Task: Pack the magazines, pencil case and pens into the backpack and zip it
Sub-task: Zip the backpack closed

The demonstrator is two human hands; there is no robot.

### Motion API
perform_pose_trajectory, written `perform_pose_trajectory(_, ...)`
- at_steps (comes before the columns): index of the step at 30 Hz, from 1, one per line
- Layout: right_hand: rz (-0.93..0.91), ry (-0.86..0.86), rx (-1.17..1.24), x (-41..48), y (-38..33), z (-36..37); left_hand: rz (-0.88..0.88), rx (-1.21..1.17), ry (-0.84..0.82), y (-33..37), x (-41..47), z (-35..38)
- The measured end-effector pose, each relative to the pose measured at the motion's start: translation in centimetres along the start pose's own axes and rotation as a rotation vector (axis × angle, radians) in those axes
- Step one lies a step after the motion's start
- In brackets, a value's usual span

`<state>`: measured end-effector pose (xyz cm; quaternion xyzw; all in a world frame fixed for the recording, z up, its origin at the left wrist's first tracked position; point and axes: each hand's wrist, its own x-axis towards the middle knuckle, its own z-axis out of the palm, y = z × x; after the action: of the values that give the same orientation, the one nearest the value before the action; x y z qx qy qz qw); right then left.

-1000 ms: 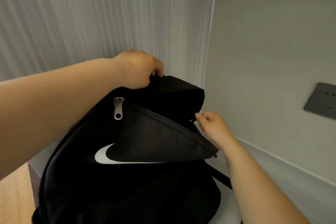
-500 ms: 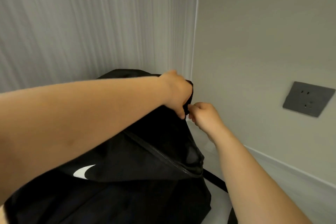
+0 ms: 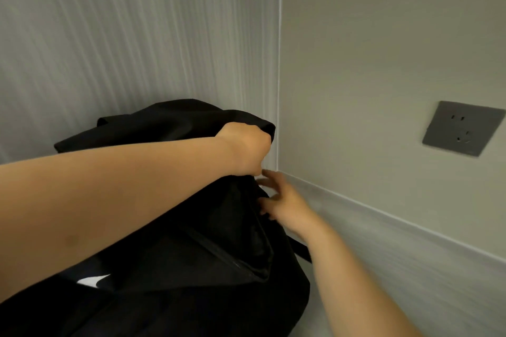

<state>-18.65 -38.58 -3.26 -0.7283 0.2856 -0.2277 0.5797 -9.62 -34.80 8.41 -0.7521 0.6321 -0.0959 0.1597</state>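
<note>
A black backpack (image 3: pixel 191 268) with a white logo stands in the corner of the room, filling the lower left of the view. My left hand (image 3: pixel 246 149) reaches across it and grips the fabric at its top right edge. My right hand (image 3: pixel 282 200) lies against the bag's right side just below, fingers spread and touching the fabric near the zip line. I cannot see a zip pull between its fingers. A dark strap (image 3: pixel 299 250) trails from the bag under my right forearm. No magazines, pencil case or pens show.
Two grey walls meet in a corner (image 3: pixel 278 90) right behind the bag. A dark wall socket (image 3: pixel 462 128) sits on the right wall. A pale surface (image 3: pixel 356 268) runs along the right wall beside the bag.
My left hand moved from the bag's top handle to its top right edge. My right hand let go of its pinch near the zip and now spreads its fingers lower on the bag's side.
</note>
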Motion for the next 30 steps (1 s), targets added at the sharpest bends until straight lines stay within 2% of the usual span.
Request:
perform_pose_trajectory(3, -0.050, 0.002, -0.026, 1.3, 0.3, 1.4, -0.033, -0.011, -0.159, -0.3, 0.4, -0.1)
perform_pose_trajectory(7, -0.131, 0.073, -0.213, 1.9, 0.4, 1.6, -0.053, -0.037, -0.227, -0.4, 0.0, 0.5)
perform_pose_trajectory(10, -0.167, 0.000, -0.303, 1.4, 0.7, 2.2, -0.013, -0.182, -0.396, -0.5, -0.1, 0.4)
perform_pose_trajectory(12, -0.175, 0.012, -0.310, 1.1, 0.8, 2.5, 0.001, -0.247, -0.460, -0.9, -0.3, -0.3)
perform_pose_trajectory(16, -0.257, 0.260, -0.441, 0.8, 0.5, 2.3, 0.000, -0.314, -0.362, -2.0, -0.4, -1.5)
perform_pose_trajectory(21, -0.401, 0.417, -0.490, -0.4, 1.5, 1.2, 0.003, -0.326, -0.263, -2.7, -0.4, -4.2)
perform_pose_trajectory(24, -0.382, 0.440, -0.500, -1.1, 2.6, 0.6, -0.022, -0.349, -0.154, -4.4, -1.4, -7.8)
perform_pose_trajectory(27, -0.279, 0.410, -0.487, -1.6, 3.5, 0.0, -0.055, -0.428, -0.018, -6.9, -3.5, -11.1)
perform_pose_trajectory(30, -0.191, 0.337, -0.493, -1.7, 2.2, -0.2, -0.082, -0.484, 0.019, -8.1, -5.3, -11.4)
